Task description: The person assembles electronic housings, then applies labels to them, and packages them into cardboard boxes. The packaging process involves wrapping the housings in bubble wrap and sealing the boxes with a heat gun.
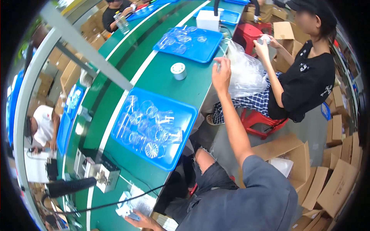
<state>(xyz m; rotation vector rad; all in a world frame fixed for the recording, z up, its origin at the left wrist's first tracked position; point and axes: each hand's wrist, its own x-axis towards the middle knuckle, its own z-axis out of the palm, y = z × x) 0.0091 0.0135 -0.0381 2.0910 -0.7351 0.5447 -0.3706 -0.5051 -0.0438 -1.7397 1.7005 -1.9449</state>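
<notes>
My right hand [221, 75] is raised at the table's right edge, fingers apart and slightly curled, with nothing visible in it. Below and left of it, a small white cylinder [178, 72] with a patterned top stands upright on the green table [192, 86]. My left hand [143, 222], low in the picture, closes around a grey-blue piece [134, 216]. White parts [125, 208] lie right against that piece; whether they join is unclear. Between my hands sits a blue tray [179, 154] of clear plastic parts [152, 129], some round with radiating ribs.
Another blue tray [208, 54] with clear parts lies farther up the table, near a white box [208, 20]. A metal-sided device [104, 175] and a black cable [127, 204] are near my left hand. A co-worker [304, 73] sits at the right by a plastic bag [246, 71]; cartons [335, 184] crowd the floor.
</notes>
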